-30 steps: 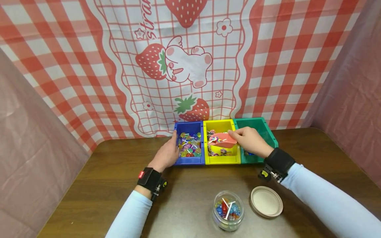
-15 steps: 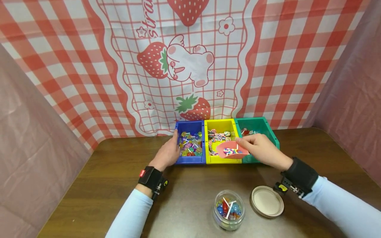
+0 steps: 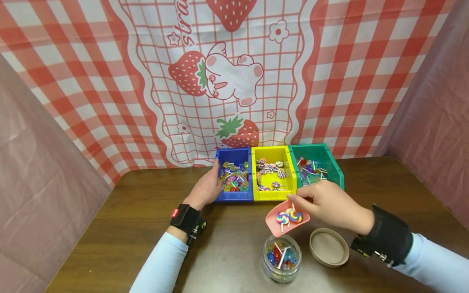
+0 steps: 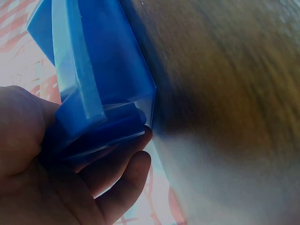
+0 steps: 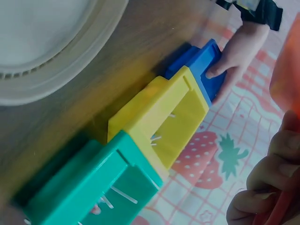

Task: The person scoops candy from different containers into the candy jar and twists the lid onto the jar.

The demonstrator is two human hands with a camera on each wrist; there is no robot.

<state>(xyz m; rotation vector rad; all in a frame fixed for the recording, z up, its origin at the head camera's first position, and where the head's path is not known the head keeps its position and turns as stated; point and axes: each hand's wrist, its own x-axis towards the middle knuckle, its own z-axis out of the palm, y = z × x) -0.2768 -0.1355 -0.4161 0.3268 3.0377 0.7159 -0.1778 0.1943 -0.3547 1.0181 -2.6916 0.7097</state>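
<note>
My right hand (image 3: 331, 205) grips a pink scoop (image 3: 272, 223) by its handle. Several rainbow swirl lollipops (image 3: 295, 216) lie in the scoop, which hangs just beyond a clear jar (image 3: 281, 279) and overlaps its far rim in the head view. Colourful candies and white sticks show inside the jar. In the right wrist view the curled fingers (image 5: 262, 178) wrap the handle. My left hand (image 3: 205, 189) holds the outer wall of the blue bin (image 3: 235, 197), thumb at the top edge; in the left wrist view the fingers (image 4: 126, 180) curl around the blue wall (image 4: 112, 61).
A yellow bin (image 3: 275, 196) with swirl lollipops and a green bin (image 3: 340, 179) with mixed candies adjoin the blue one. Right of the jar lies a round beige lid (image 3: 329, 247). Behind the wooden table (image 3: 121, 240) hangs a red checked cloth (image 3: 366, 81).
My right hand has lifted the scoop with lollipops out of the yellow bin and brought it nearer, toward the jar. The left hand has stayed at the blue bin.
</note>
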